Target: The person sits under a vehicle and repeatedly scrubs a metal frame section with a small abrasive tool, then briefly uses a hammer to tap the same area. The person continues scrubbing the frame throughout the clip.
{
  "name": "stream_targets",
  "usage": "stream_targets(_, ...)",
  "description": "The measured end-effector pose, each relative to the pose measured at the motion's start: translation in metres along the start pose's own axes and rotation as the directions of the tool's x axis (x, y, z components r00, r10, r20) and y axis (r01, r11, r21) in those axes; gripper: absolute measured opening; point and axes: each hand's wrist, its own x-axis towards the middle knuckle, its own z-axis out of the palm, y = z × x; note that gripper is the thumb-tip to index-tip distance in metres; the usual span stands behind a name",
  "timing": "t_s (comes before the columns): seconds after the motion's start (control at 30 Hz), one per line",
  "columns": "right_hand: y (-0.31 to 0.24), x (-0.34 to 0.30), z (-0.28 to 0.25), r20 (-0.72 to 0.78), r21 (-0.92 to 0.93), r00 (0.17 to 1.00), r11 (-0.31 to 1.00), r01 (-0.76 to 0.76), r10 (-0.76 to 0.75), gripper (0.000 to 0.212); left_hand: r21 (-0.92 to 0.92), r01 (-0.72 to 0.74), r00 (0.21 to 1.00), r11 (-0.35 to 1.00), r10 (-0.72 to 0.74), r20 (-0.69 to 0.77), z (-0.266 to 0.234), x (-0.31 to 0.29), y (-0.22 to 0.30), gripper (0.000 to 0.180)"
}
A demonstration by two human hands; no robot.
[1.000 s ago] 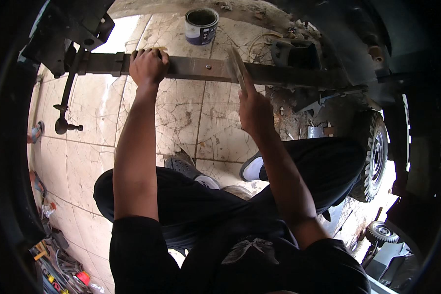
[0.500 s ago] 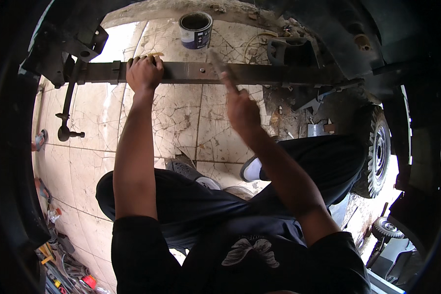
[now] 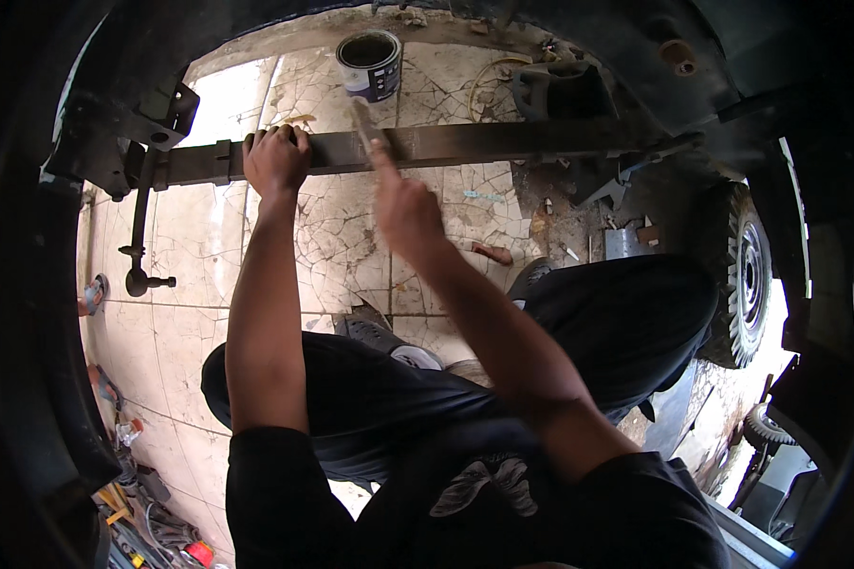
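Observation:
A long dark metal beam runs crosswise in front of me. My left hand is closed over it, with the fingers curled across its far edge. My right hand grips a slim hand tool with a pale tip, the index finger stretched along it. The tool lies across the beam near its middle, to the right of my left hand. Motion blurs it, so its exact kind does not show. Just beyond the beam, a tan scrap shows past my left fingers. An open paint can stands behind the beam.
Dark vehicle parts frame the view, with a hanging rod at left and a tyre at right. Cracked tiles cover the floor. Assorted tools lie lower left. Another person's foot is at the left edge.
My right hand and the tool have moved left along the beam, closer to my left hand. The left hand keeps its hold. The whole view has shifted slightly.

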Motion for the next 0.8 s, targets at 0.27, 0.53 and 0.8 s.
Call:
stream_targets(0.27, 0.147, -0.043, -0.126, -0.295, -0.425, 0.954, 0.889, -0.173, 0.045, 0.066, -0.002, 0.059, 0.998, 0.998, -0.059, 0.009, -0.005, -0.008, -0.004, 0.038)
stream_targets(0.53, 0.011, 0.006, -0.002, 0.026, -0.153, 0.999, 0.988, -0.015, 0.019, 0.088, 0.038, 0.052, 0.997, 0.998, -0.054, 0.057, -0.007, -0.002, 0.010, 0.040)
stream_targets(0.8, 0.136, -0.021, -0.067, -0.145, -0.183, 0.989, 0.983, -0.013, -0.014, 0.073, 0.020, 0.034, 0.999, 0.999, -0.035, 0.034, -0.004, -0.003, 0.004, 0.039)
